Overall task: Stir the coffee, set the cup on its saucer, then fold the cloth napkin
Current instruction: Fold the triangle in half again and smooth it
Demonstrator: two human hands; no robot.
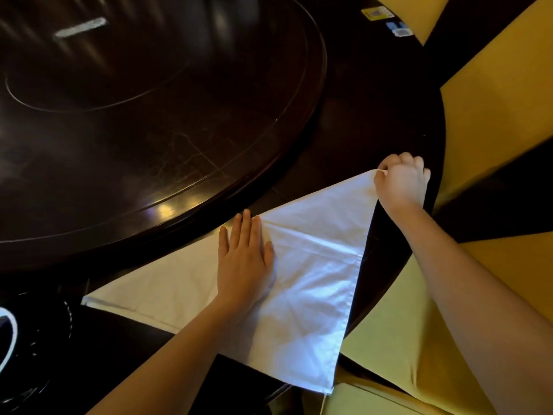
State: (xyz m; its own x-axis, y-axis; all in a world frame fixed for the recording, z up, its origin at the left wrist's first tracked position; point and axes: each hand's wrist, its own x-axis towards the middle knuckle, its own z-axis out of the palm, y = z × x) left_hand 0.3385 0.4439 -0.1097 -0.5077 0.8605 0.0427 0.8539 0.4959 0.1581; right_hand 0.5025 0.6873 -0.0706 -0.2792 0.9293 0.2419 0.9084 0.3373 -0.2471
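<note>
Folding underway: napkin [305,265] spread into a triangle beside table edge [431,145]. Left hand [244,259] flat, pressing napkin's middle; right hand [402,182] pinching far corner. Cup, saucer unseen.

Napkin [311,265]: white woven cloth, matt, lightly creased (hemmed edges). Tabletop [344,139]: dark wood, glossy, finely scratched.

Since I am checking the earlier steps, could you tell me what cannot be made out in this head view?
- Cup and saucer: only a dark dish with a white rim, cut by the left edge; cannot be identified.
- Napkin middle: covered by the flat left hand.
- Pinched corner: hidden in the right hand.
- Small items at the top: blurred.
</note>
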